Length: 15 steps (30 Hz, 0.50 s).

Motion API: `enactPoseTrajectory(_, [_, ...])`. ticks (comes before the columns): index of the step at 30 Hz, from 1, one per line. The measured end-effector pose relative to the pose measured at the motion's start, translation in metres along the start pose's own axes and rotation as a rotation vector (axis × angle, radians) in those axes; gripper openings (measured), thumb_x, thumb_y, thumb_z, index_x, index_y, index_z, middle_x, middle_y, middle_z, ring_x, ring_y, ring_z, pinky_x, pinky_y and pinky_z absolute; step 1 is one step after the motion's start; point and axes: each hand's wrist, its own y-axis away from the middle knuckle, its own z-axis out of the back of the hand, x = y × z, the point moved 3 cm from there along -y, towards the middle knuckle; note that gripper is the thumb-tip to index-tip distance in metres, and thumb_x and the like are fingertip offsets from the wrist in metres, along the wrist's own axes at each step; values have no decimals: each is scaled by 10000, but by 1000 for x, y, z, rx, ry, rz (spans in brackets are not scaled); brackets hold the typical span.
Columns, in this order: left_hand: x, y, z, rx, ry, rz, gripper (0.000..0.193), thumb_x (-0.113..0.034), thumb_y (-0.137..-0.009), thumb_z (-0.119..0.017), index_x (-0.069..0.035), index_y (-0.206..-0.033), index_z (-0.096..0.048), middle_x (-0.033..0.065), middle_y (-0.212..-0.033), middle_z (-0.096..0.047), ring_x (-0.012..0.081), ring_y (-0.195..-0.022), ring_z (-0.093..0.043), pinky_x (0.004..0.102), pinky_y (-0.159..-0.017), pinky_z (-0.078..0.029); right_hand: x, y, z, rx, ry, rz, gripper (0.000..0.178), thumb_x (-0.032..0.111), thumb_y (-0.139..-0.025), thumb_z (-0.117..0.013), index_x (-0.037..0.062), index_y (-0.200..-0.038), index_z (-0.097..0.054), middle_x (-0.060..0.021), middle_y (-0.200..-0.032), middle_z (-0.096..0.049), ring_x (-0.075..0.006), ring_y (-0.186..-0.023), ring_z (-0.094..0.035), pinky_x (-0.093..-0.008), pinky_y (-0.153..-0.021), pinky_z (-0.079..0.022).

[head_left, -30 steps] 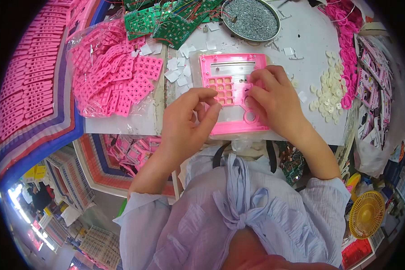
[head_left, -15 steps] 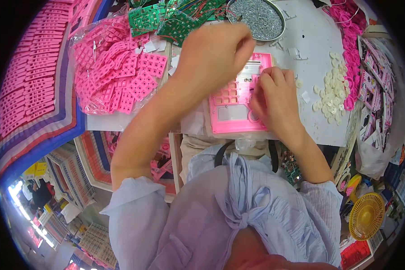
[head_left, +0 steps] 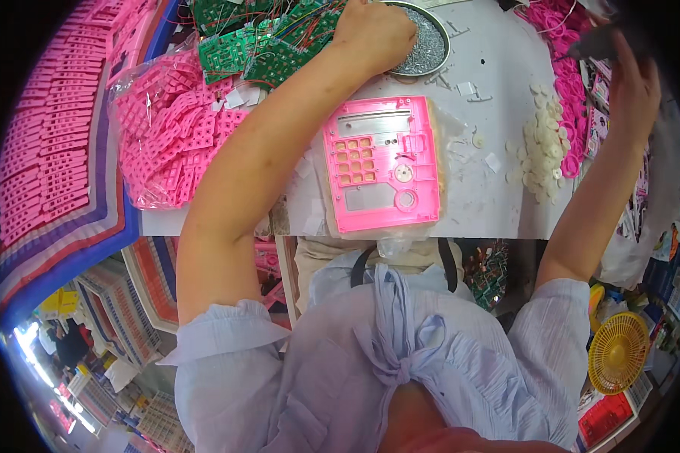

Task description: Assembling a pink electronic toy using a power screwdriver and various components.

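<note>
White tabletop [head_left: 476, 211] spans the middle of a crowded workspace. At a round dish [head_left: 412, 74] of small metal pieces [head_left: 428, 47], the left hand [head_left: 374, 36] is bunched, fingertips hidden, so I cannot tell whether it pinches anything. Far to the right, the right hand [head_left: 633, 87] has its fingers partly curled at a dark tool [head_left: 601, 44]; blur leaves the firmness of that hold unclear. Between them, the pink panel [head_left: 385, 167] lies untouched, a white disc [head_left: 403, 174] set in it. The step looks like fetching; the next move seems to call for a fine pinch and a secure tool grip.
</note>
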Motion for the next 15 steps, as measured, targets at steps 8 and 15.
enactPoseTrajectory(8, [-46, 67, 48, -169, 462, -8, 188, -255, -820, -645, -111, -699, -644, 97, -723, -658, 278, -698, -640, 455, -720, -433, 131, 82, -55, 372, -1286, -275, 478, 212, -961, -516, 5, -1386, -445, -50, -827, -565, -229, -782, -570, -345, -700, -453])
enactPoseTrajectory(15, [-93, 158, 61, -179, 617, 1, 55, -139, -810, -695, -140, -855, -664, -4, -787, -664, 189, -729, -616, 406, -819, -356, 181, 133, -40, 413, -1743, -261, 362, 153, -875, -649, 11, -1151, -463, -42, -644, -518, -139, -548, -489, -297, -493, -421])
